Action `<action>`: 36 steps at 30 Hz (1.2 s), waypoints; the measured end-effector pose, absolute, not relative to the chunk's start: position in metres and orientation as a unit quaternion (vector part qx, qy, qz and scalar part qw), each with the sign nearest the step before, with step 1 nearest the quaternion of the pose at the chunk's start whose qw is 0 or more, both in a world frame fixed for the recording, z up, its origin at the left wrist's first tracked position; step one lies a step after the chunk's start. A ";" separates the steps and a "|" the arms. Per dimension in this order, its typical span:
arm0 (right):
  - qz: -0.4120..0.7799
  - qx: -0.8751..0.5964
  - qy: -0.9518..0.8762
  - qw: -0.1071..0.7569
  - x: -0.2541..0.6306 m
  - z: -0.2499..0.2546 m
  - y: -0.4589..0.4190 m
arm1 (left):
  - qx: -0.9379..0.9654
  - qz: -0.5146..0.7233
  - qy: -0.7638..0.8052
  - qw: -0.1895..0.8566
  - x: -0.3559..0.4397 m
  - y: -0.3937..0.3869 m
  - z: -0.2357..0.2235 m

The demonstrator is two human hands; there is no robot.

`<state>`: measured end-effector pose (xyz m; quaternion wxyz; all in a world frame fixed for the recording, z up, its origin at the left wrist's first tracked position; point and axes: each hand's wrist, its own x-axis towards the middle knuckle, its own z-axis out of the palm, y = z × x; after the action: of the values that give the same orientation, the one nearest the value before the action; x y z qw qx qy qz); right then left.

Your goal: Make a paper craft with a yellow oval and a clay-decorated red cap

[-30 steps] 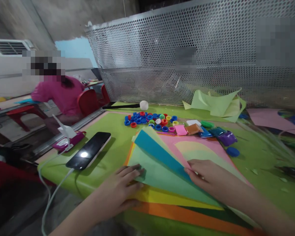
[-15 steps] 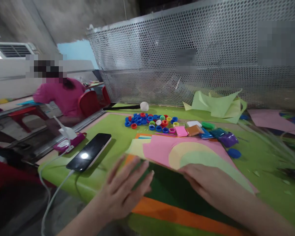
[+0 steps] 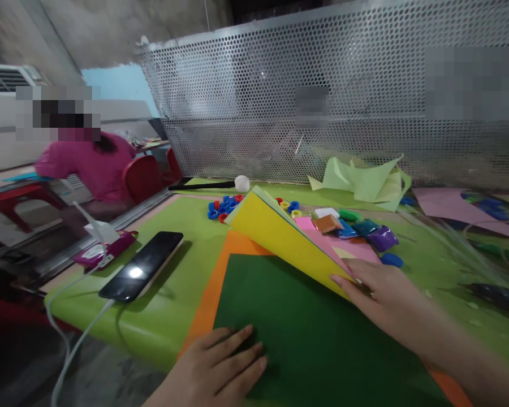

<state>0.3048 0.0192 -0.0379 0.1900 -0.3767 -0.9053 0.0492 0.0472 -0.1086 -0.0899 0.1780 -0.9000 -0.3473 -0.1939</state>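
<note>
My right hand (image 3: 371,285) pinches the near edge of several stacked paper sheets (image 3: 280,234), fingers above and thumb below. The stack is tilted up, so the yellow underside of its lowest sheet faces me. Below it a dark green sheet (image 3: 305,328) lies flat on a larger orange sheet (image 3: 210,294). Fingers stretched out, my left hand (image 3: 223,362) rests on the left part of the green sheet. Part of the pink sheet on the raised stack shows beyond my right hand.
A phone (image 3: 144,265) on a white cable lies left, beside a purple power bank (image 3: 106,249). Bottle caps (image 3: 223,209) and small coloured packets (image 3: 326,223) sit behind the papers. Crumpled green paper (image 3: 362,181) lies by the perforated metal panel (image 3: 254,113). A person in pink (image 3: 89,164) sits far left.
My right hand has lifted the stack's near edge, uncovering more of the green sheet. My left hand has come down and nearer onto the green sheet. The view has shifted slightly right.
</note>
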 end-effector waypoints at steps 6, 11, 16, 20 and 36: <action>0.083 -0.392 -0.886 0.236 0.309 -0.032 0.024 | -0.881 -0.151 -0.412 0.177 0.035 -0.093 -0.088; 0.117 -0.437 -0.857 0.247 0.311 -0.029 0.025 | -0.832 -0.162 -0.479 0.228 0.044 -0.090 -0.079; 0.192 -0.431 -0.859 0.198 0.301 -0.030 0.024 | -0.805 -0.227 -0.549 -0.013 0.053 -0.099 -0.064; 0.253 -0.428 -0.854 0.151 0.301 -0.032 0.024 | -0.815 -0.159 -0.557 -0.035 0.054 -0.096 -0.062; 0.318 -0.366 -0.875 0.014 0.307 -0.036 0.009 | -0.691 -0.384 -0.548 0.273 0.025 -0.102 -0.094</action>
<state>0.3070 0.0092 -0.0363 0.0142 -0.3658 -0.8746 0.3179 0.0246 -0.1020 -0.0944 0.2733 -0.6908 -0.5481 -0.3843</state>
